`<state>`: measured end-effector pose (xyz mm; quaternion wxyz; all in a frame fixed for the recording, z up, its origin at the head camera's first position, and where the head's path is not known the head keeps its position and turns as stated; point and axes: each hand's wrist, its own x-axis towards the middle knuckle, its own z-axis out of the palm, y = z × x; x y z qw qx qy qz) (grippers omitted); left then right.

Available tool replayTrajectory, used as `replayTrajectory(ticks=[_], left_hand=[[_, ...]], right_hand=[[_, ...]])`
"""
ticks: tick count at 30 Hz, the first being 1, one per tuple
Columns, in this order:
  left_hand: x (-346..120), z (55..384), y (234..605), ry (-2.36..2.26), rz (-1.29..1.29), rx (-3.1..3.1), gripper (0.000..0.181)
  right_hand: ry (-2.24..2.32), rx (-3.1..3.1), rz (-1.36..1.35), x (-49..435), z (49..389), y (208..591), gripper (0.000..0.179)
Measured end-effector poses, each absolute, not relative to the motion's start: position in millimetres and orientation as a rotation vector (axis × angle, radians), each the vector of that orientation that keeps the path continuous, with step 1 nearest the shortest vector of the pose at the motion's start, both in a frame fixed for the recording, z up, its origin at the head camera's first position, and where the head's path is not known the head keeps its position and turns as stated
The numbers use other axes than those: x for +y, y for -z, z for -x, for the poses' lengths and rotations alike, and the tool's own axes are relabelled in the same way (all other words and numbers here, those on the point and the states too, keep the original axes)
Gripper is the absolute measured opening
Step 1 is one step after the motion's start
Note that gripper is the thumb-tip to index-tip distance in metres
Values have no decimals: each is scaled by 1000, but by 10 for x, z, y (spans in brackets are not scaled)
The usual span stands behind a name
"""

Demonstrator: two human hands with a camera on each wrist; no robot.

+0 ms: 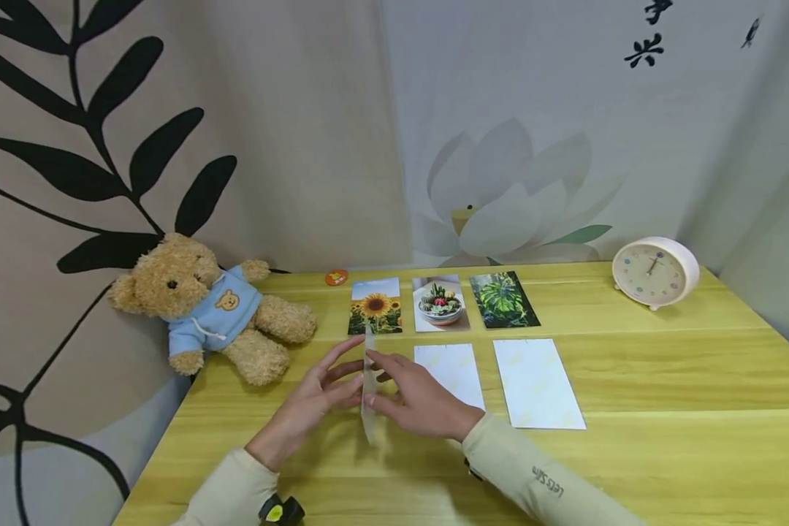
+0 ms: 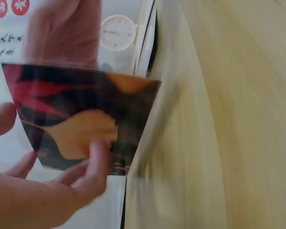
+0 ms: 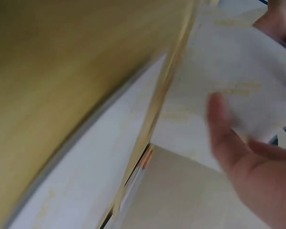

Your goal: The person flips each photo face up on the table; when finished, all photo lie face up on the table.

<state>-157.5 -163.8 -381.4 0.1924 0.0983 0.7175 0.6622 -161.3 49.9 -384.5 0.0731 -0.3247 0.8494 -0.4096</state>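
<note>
A photo card [image 1: 368,394] stands on edge, almost edge-on in the head view, between my two hands over the near left of the table. My left hand [image 1: 322,391] holds it from the left, a digit resting on the glossy picture side, which shows dark, red and orange shapes in the left wrist view. From the right, my right hand [image 1: 421,391] grips it with fingertips at the pale back. Two white face-down cards [image 1: 449,372] [image 1: 539,383] lie right of the hands. Behind them are a sunflower card [image 1: 375,305], a cactus-bowl card [image 1: 440,302] and a green-leaf card [image 1: 503,299].
A teddy bear [image 1: 217,307] in a blue hoodie leans at the table's left back. A round white clock [image 1: 656,272] stands at the right back. Near the back edge lies a small orange disc [image 1: 336,277]. Printed curtains [image 1: 302,131] hang behind the wooden table [image 1: 671,453].
</note>
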Motion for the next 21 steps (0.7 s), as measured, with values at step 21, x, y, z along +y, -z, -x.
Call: replayTrajectory(ticks=[21], left_hand=[[-1483,1491,3729,-1655,-123,2405,58]], right_hand=[[1919,2453,717,540,1651,3747,49]])
